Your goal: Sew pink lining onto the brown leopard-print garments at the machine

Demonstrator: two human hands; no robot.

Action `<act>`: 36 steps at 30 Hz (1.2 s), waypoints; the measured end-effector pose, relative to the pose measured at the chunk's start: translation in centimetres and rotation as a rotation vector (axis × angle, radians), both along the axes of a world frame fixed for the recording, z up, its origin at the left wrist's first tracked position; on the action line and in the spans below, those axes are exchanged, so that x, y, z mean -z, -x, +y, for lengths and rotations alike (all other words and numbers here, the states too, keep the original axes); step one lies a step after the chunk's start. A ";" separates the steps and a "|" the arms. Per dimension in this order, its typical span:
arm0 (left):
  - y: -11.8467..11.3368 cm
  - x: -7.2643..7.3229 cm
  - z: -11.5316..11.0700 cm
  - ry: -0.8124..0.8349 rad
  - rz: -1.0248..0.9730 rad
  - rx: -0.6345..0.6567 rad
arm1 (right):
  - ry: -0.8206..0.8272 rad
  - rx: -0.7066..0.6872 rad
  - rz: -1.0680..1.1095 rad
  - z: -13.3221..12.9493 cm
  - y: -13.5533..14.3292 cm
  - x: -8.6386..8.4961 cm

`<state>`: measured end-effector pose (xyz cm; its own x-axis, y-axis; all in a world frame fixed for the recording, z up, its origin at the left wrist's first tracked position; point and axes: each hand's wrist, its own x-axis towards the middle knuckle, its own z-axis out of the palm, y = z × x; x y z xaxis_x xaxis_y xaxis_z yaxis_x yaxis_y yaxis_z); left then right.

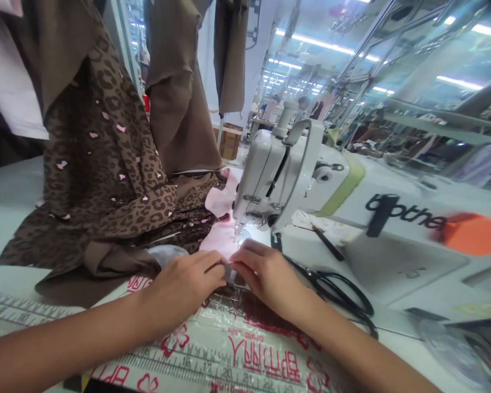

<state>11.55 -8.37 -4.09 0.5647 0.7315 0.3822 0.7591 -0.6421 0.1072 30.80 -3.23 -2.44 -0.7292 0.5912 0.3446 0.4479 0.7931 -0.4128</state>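
Pink fabric (219,238) lies under the needle area of a white sewing machine (265,174), lit by its lamp. My left hand (192,281) pinches the near edge of this fabric, fingers closed. Just right of it, close to the needle, my right hand (268,275) pinches the same edge between thumb and fingers. The fingertips of both hands almost meet. To the left, brown leopard-print fabric (118,164) with small pink spots is heaped on the table and runs up to the pink piece. The exact grip is partly hidden by my fingers.
Black-handled scissors (339,292) lie right of my right hand, with a thin dark pointed tool (327,243) beyond them. A printed measuring strip (225,365) runs along the front edge. Brown cloth (180,87) hangs behind. An orange piece (477,233) is on the machine's arm.
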 end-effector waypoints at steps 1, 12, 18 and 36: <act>-0.3 -0.3 0.3 0.062 0.016 -0.080 | 0.004 0.011 0.008 0.0 0.0 0.1; -0.6 -1.4 1.3 0.065 0.020 0.070 | -0.006 -0.018 0.030 -0.1 -0.2 0.1; -0.2 0.6 -0.9 -0.165 -0.027 0.119 | -0.202 -0.128 -0.296 -1.1 -0.3 -0.1; 1.3 0.8 0.3 -0.271 -0.096 0.392 | -0.261 -0.148 -0.294 -0.9 -0.6 0.1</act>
